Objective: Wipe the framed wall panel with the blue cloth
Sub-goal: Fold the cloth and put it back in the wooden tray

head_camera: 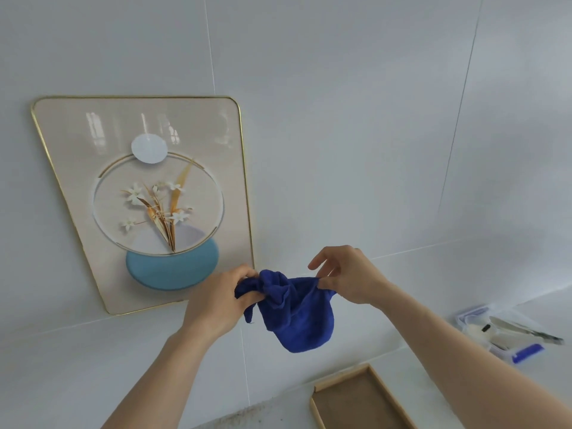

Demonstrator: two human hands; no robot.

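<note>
Both hands hold the blue cloth (295, 311): left hand (216, 298) bunches one end, right hand (346, 277) pinches the other. Soft and floppy, it probably wants wadding. Framed panel (148, 199) hangs beyond the left fingers.

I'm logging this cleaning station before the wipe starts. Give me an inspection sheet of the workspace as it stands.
Surface: white counter, dark specks near its front edge.
Job's things: framed wall panel, gold rim, flower picture, on the white wall; blue cloth bunched in mid-air, not touching the panel.
Clutter: shallow wooden tray, empty; clear plastic box with small items, contents unclear.
Hands: left hand and right hand each pinch a top edge of the cloth.
Cables: nothing seen.
Surroundings: white tiled wall.
</note>
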